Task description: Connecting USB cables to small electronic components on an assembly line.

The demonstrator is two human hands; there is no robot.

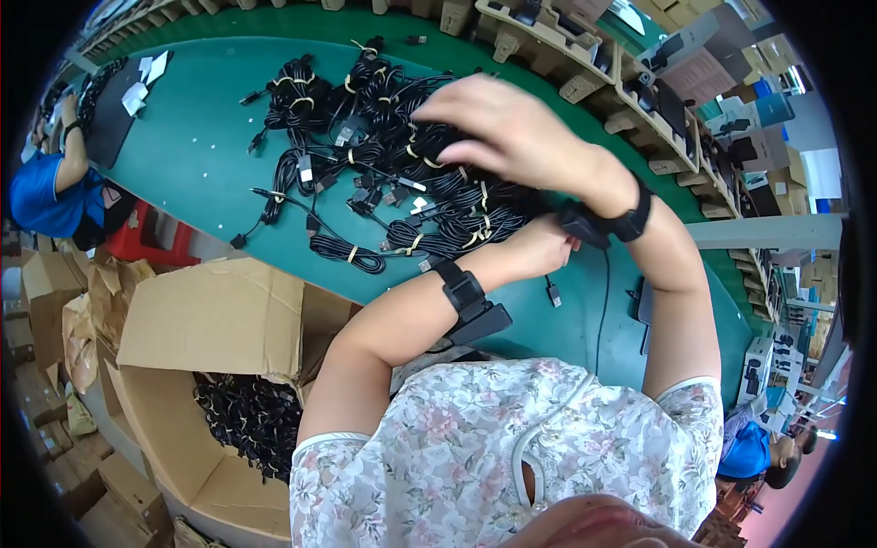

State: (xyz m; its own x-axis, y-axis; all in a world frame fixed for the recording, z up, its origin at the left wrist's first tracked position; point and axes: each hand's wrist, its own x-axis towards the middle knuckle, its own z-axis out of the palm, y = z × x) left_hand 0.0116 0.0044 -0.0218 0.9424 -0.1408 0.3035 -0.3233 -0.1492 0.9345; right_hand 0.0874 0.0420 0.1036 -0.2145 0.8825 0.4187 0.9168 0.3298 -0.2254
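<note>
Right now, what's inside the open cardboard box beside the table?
The cardboard box holds a heap of black cables. Whatever lies beneath the heap is covered, and the person's floral top blocks part of the box's right side.

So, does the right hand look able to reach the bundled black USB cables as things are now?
Probably yes: the right hand, loosely open, appears over part of the bundled black USB cables, and nothing visible blocks its way down.

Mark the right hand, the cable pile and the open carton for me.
Right hand (514, 123): head view, back of the hand.
Cable pile (367, 153): head view, near its middle.
Open carton (212, 315): head view, its raised flap.
</note>
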